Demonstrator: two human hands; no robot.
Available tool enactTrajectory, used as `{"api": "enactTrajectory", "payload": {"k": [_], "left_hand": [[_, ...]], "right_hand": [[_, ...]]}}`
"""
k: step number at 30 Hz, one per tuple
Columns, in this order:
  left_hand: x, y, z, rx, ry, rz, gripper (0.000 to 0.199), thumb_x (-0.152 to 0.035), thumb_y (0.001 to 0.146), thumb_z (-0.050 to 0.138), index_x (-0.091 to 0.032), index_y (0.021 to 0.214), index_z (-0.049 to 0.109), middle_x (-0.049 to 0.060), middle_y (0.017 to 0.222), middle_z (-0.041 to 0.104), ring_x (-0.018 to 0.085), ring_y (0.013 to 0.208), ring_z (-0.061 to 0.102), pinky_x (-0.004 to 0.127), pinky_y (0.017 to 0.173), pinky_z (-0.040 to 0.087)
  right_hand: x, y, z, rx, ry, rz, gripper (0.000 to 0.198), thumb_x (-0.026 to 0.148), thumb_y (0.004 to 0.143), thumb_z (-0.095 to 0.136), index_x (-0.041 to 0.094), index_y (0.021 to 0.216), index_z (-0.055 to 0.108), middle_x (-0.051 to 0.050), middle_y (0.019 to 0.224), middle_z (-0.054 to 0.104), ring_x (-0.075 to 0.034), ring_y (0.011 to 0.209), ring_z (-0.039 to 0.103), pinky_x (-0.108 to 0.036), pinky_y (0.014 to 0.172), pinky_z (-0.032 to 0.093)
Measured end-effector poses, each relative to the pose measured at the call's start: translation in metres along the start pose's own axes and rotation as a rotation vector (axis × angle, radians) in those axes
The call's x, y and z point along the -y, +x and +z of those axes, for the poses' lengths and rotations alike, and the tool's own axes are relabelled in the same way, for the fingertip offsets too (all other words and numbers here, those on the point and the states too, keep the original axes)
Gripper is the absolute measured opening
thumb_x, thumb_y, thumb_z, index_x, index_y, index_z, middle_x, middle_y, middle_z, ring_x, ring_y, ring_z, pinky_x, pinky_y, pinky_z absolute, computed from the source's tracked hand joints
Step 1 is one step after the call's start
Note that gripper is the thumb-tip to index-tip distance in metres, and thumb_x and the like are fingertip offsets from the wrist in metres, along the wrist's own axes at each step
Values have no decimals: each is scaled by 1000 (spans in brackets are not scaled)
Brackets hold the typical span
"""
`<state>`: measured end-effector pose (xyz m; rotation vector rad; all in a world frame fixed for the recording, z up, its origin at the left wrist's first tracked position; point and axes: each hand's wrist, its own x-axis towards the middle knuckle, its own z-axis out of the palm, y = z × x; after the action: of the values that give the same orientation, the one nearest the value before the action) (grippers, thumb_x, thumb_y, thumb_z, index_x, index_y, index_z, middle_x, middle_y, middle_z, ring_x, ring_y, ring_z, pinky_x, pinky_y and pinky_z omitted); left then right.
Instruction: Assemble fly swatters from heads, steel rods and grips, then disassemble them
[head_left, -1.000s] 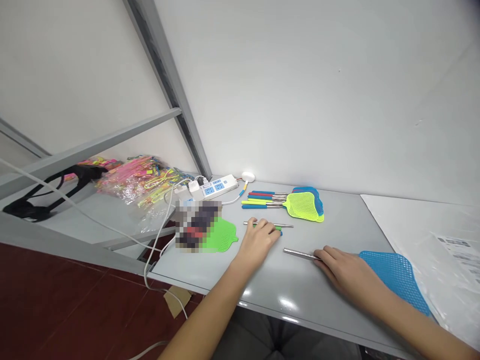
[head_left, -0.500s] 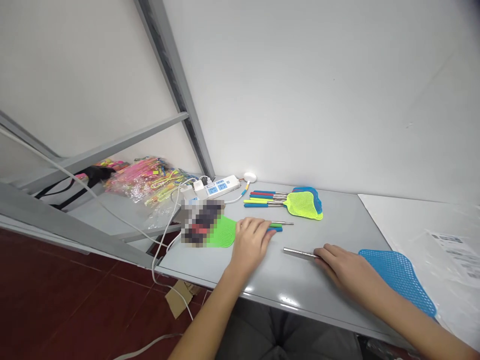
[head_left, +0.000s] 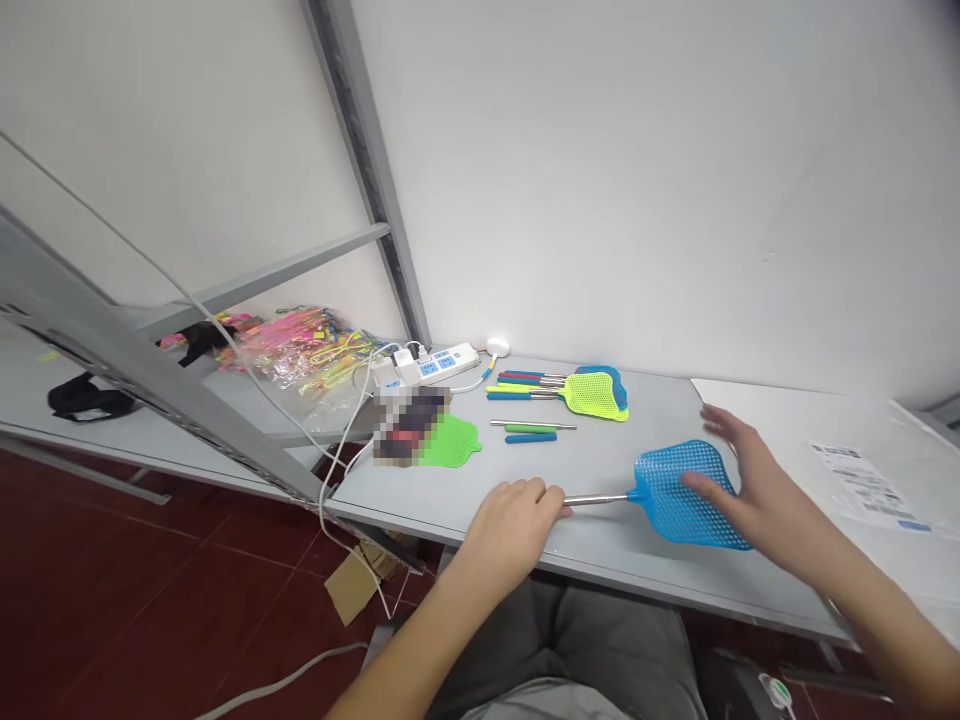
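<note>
My left hand is closed around the metal rod of a blue fly swatter, near the table's front edge. The rod meets the neck of the mesh head. My right hand is at the head's right side, fingers spread and thumb across the mesh; whether it touches, I cannot tell. Behind my left hand lie a bare metal rod, a green grip and a blue grip. A green swatter head lies at the left, partly covered by blurring.
Several finished-looking swatters are stacked near the wall. A white power strip with cables stands at the back left. Bagged colourful items lie beyond the grey metal frame. White sheeting covers the table's right part.
My left hand has left the grips and now holds the metal rod. My right hand has let go of it and moved to the blue head, which is now in line with the rod.
</note>
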<state>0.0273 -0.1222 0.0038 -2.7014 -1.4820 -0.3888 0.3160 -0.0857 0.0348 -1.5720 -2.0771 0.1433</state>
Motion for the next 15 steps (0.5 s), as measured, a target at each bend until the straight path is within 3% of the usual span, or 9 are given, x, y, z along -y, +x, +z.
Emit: {"api": "enactTrajectory", "payload": {"k": [2, 5, 11, 15], "left_hand": [[-2, -4, -6, -25, 24, 10, 19, -29, 100, 43, -20, 88, 56, 2, 76, 59, 20, 73, 59, 33, 61, 35], [-11, -7, -11, -44, 45, 5, 17, -24, 99, 44, -20, 88, 56, 2, 78, 59, 20, 74, 58, 33, 62, 34], [-30, -14, -8, -26, 14, 87, 18, -29, 101, 40, -20, 97, 55, 1, 79, 61, 20, 71, 58, 34, 58, 31], [-32, -13, -6, -98, 24, 81, 22, -29, 102, 36, -19, 101, 56, 2, 81, 62, 20, 74, 57, 35, 63, 31]], "right_hand": [[-5, -7, -3, 67, 220, 270, 61, 58, 86, 54, 23, 135, 43, -13, 112, 65, -28, 88, 67, -39, 66, 55], [7, -20, 0, 82, 466, 443, 47, 59, 82, 59, 24, 113, 54, -5, 86, 66, -23, 68, 66, -31, 51, 53], [54, -32, 7, 151, 700, 454, 41, 56, 79, 63, 24, 103, 52, 1, 80, 62, -19, 71, 62, -29, 60, 52], [58, -24, 15, 233, 855, 414, 40, 54, 81, 64, 23, 102, 51, 2, 79, 59, -17, 70, 59, -28, 61, 52]]}}
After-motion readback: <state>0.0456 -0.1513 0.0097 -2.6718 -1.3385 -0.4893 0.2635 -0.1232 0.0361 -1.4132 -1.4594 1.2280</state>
